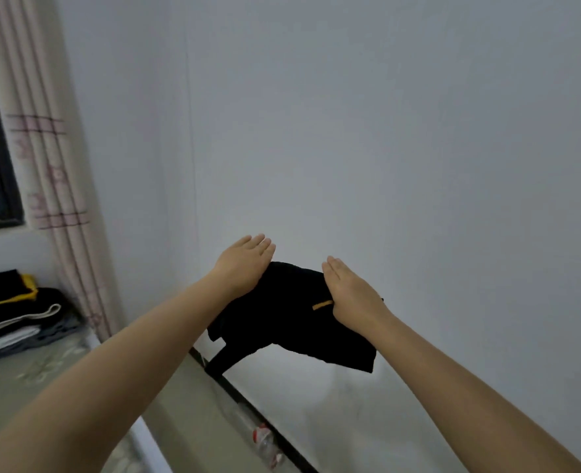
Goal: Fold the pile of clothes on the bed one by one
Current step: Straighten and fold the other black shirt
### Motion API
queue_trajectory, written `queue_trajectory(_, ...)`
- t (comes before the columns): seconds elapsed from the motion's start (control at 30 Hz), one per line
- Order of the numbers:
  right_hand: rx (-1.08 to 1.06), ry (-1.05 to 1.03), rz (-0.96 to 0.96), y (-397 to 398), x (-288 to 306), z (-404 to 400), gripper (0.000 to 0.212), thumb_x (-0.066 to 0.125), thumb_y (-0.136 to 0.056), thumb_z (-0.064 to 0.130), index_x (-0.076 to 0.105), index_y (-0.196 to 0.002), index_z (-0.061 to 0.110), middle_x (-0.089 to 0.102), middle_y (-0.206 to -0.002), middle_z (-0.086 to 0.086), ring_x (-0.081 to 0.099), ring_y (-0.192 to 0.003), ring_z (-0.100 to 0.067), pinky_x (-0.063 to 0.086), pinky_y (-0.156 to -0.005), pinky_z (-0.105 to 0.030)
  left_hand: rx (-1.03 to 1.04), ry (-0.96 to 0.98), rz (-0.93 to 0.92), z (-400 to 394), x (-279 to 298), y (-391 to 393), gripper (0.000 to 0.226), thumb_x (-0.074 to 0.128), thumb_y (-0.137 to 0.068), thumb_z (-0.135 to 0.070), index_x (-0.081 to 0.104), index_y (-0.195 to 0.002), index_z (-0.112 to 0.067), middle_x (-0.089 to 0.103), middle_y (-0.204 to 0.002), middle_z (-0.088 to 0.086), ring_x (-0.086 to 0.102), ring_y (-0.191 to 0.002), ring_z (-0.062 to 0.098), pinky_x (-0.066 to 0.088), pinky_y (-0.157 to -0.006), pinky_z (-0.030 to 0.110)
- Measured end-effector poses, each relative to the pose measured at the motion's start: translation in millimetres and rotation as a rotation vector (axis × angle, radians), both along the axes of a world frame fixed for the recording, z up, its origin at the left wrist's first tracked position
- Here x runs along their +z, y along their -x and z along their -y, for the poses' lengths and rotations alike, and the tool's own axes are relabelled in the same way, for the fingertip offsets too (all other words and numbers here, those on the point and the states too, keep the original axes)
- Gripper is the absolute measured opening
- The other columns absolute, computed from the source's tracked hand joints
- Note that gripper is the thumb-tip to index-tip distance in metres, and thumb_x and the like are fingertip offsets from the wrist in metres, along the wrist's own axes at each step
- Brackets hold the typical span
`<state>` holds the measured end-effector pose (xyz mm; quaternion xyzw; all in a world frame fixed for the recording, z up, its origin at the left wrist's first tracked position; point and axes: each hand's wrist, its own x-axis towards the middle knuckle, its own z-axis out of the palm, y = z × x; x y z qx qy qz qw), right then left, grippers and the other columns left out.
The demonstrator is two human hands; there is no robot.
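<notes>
My fingers (260,245) lie straight on both hands, left hand (244,264) and right hand (350,295) carrying a black garment (282,322) before the white wall (384,131), folded clothes (16,315) stacked at the bed's (26,377) far corner by the curtain (50,148).

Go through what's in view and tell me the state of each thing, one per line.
Black garment: held up in the air, partly folded, edges hanging.
Left hand: fingers straight, on the garment.
Right hand: fingers straight, on the garment.
Stack of clothes: folded, on the bed.
Curtain: drawn aside.
</notes>
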<state>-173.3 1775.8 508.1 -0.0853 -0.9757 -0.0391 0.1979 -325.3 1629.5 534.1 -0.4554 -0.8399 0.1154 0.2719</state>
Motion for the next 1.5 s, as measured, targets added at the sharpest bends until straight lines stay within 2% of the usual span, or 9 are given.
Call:
queue_trajectory(0.3, 0.190, -0.076, -0.020, 221.0, 36.3, -75.3, 0.065, 0.030, -0.086, -0.011, 0.003, -0.145, -0.001, 0.002, -0.154, -0.015, 0.002, -0.143, -0.023, 0.004, -0.114, -0.025, 0.202, -0.090, 0.010, -46.2, 18.7, 186.6, 0.050, 0.019, -0.099, -0.014, 0.002, -0.146, -0.005, 0.004, -0.155, 0.010, 0.001, -0.143, 0.022, -0.003, -0.115, 0.031)
queue_trajectory(0.53, 0.425, -0.177, 0.008, 373.2, 12.5, -35.9, 0.062, 0.035, -0.089, -0.005, 0.004, -0.142, -0.007, 0.004, -0.152, -0.024, 0.002, -0.142, -0.034, 0.003, -0.117, -0.036, 0.559, -0.091, 0.116, 8.6, -16.1, 262.5, 0.050, 0.017, -0.100, -0.016, -0.001, -0.146, -0.005, 0.001, -0.155, 0.011, 0.000, -0.143, 0.022, -0.003, -0.114, 0.031)
queue_trajectory(0.8, 0.779, -0.094, 0.157, 544.0, -48.4, 8.5, 0.067, 0.037, -0.087, -0.011, 0.001, -0.143, -0.005, 0.002, -0.153, -0.019, 0.004, -0.143, -0.026, 0.000, -0.116, -0.030, 0.814, -0.032, 0.191, 63.7, -53.5, 364.9, 0.051, 0.018, -0.100, -0.017, -0.002, -0.146, -0.007, -0.003, -0.155, 0.009, -0.005, -0.143, 0.020, -0.007, -0.114, 0.031)
queue_trajectory(1.07, 1.093, -0.004, 0.035, 674.0, -58.3, 92.2, 0.063, 0.038, -0.084, -0.011, 0.016, -0.142, -0.004, 0.014, -0.151, -0.020, 0.011, -0.142, -0.028, 0.010, -0.115, -0.031, 1.164, 0.013, 0.160, 126.1, -65.4, 437.9, 0.052, 0.018, -0.098, -0.012, -0.004, -0.146, -0.006, -0.002, -0.155, 0.008, -0.005, -0.143, 0.021, -0.006, -0.114, 0.031)
queue_trajectory(1.17, 1.224, -0.007, 0.032, 710.1, -69.0, 138.6, 0.056, 0.039, -0.084, -0.008, 0.026, -0.138, -0.002, 0.026, -0.146, -0.019, 0.017, -0.140, -0.028, 0.010, -0.114, -0.030, 1.263, 0.026, 0.158, 168.7, -68.2, 459.9, 0.051, 0.018, -0.099, -0.012, -0.001, -0.146, -0.005, 0.002, -0.155, 0.010, -0.001, -0.143, 0.022, -0.005, -0.114, 0.031)
queue_trajectory(1.27, 1.278, 0.000, 0.103, 751.8, -84.3, 186.4, 0.047, 0.042, -0.084, -0.007, 0.037, -0.130, 0.003, 0.037, -0.136, -0.013, 0.025, -0.136, -0.026, 0.025, -0.111, -0.034, 1.295, 0.040, 0.159, 214.4, -78.3, 494.1, 0.050, 0.018, -0.100, -0.015, 0.001, -0.146, -0.005, 0.003, -0.155, 0.010, -0.001, -0.143, 0.021, -0.005, -0.114, 0.031)
queue_trajectory(1.37, 1.316, -0.004, 0.162, 806.8, -94.2, 237.8, 0.036, 0.043, -0.080, -0.008, 0.045, -0.112, 0.008, 0.046, -0.120, -0.011, 0.038, -0.123, -0.025, 0.041, -0.095, -0.031, 1.321, 0.040, 0.192, 266.8, -98.2, 544.2, 0.050, 0.018, -0.099, -0.014, 0.000, -0.146, -0.006, 0.001, -0.155, 0.010, -0.002, -0.143, 0.021, -0.005, -0.114, 0.030)
queue_trajectory(1.43, 1.342, -0.039, 0.177, 842.8, -96.5, 273.5, 0.033, 0.043, -0.080, -0.008, 0.046, -0.108, 0.009, 0.048, -0.116, -0.012, 0.040, -0.119, -0.024, 0.035, -0.096, -0.026, 1.333, 0.033, 0.232, 302.6, -110.8, 577.7, 0.051, 0.018, -0.099, -0.013, -0.001, -0.146, -0.006, 0.001, -0.155, 0.009, -0.001, -0.143, 0.020, -0.005, -0.114, 0.030)
queue_trajectory(1.5, 1.358, -0.080, 0.167, 876.5, -95.7, 308.0, 0.034, 0.044, -0.082, -0.007, 0.046, -0.113, 0.006, 0.047, -0.121, -0.014, 0.036, -0.126, -0.027, 0.027, -0.107, -0.028, 1.358, -0.012, 0.243, 334.9, -120.2, 609.7, 0.051, 0.018, -0.099, -0.013, 0.000, -0.146, -0.007, 0.002, -0.155, 0.009, -0.001, -0.143, 0.020, -0.005, -0.114, 0.029)
